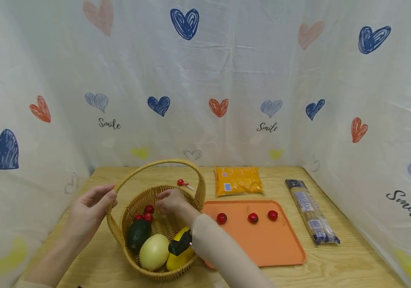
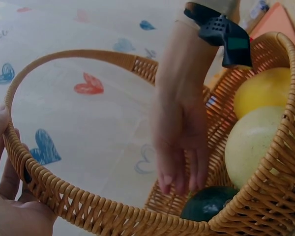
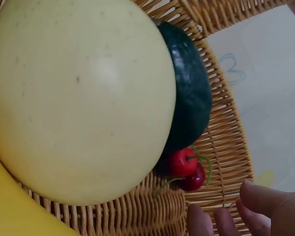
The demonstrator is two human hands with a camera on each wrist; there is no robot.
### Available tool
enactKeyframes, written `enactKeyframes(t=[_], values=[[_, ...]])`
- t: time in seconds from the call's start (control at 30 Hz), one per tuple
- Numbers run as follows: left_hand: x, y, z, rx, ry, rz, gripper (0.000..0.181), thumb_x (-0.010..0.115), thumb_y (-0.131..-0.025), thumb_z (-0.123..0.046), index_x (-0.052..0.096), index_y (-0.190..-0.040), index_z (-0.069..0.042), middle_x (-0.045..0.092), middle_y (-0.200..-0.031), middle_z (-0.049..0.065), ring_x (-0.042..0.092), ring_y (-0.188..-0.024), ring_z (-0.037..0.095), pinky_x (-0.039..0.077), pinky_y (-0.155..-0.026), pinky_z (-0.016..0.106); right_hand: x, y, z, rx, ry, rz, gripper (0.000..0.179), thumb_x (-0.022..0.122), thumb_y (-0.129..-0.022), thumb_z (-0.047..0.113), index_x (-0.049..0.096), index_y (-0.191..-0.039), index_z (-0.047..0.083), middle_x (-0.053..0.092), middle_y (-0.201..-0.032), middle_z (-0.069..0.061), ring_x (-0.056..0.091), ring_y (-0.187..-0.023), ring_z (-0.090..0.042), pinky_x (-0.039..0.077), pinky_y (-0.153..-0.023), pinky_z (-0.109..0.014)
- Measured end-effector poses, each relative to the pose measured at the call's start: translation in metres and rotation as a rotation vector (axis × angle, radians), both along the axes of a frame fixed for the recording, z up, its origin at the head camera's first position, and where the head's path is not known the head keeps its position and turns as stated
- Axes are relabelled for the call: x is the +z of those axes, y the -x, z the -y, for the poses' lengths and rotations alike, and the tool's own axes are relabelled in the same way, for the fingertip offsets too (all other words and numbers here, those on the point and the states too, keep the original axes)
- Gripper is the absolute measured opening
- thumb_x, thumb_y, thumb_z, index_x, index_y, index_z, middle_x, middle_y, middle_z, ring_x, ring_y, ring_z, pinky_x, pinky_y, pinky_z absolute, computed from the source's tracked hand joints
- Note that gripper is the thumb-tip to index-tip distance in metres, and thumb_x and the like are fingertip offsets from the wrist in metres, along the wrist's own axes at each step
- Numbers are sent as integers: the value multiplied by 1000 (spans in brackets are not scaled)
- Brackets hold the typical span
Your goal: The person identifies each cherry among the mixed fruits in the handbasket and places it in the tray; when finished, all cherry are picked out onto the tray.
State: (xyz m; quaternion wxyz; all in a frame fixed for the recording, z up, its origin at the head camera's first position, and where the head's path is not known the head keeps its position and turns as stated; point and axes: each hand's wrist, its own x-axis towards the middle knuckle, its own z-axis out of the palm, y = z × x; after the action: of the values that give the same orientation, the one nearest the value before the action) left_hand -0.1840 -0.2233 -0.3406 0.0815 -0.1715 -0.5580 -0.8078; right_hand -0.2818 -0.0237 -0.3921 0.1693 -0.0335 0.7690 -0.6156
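Your left hand (image 1: pixel 86 215) pinches the tan wicker basket's (image 1: pixel 156 276) arched handle (image 1: pixel 166 161), so a sideways tug could roll the round red cherries (image 1: pixel 149 209) inside toward your loose-fingered right hand (image 1: pixel 172 201).

Basket (image 1: pixel 160 276): on table (image 1: pixel 356 262), left of tray (image 1: pixel 266 248)
In basket: cherries (image 1: pixel 149 209) behind avocado (image 1: pixel 138 235), melon (image 1: pixel 154 252) right of that, another fruit (image 1: pixel 177 262) rightmost
Tray: three cherries (image 1: pixel 253 218) along its back
Lollipop (image 1: pixel 180 182): behind basket
Pouch (image 1: pixel 239 182): behind tray
Pack (image 1: pixel 310 210): right of tray
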Motion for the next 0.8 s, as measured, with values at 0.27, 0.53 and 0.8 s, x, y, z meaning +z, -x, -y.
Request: enactKeyframes(t=[0.27,0.53,0.8], values=[[-2,0,-3,9,15,-22,30,47,-96,7,69,-109,-9,63,-91,-1,59,-82,10,52,-78,21,-12,3,6,-32,-72,-2,19,68,-86,2,68,-105,2,60,-82,-1,38,-49,-10,49,-51,-28],[-3,0,-4,17,-9,-14,30,48,-95,7,69,-108,-8,63,-91,-1,60,-82,10,52,-77,21,-20,-1,21,0,-106,15,24,71,-81,-4,68,-104,3,61,-79,-3,63,-71,-21,57,-66,-38],[-2,1,-3,15,-2,-7,30,48,-96,7,69,-109,-8,63,-91,-1,60,-83,10,52,-78,21,-18,-5,31,23,-153,10,24,70,-81,-6,68,-102,6,57,-78,-4,64,-67,-20,58,-62,-37]])
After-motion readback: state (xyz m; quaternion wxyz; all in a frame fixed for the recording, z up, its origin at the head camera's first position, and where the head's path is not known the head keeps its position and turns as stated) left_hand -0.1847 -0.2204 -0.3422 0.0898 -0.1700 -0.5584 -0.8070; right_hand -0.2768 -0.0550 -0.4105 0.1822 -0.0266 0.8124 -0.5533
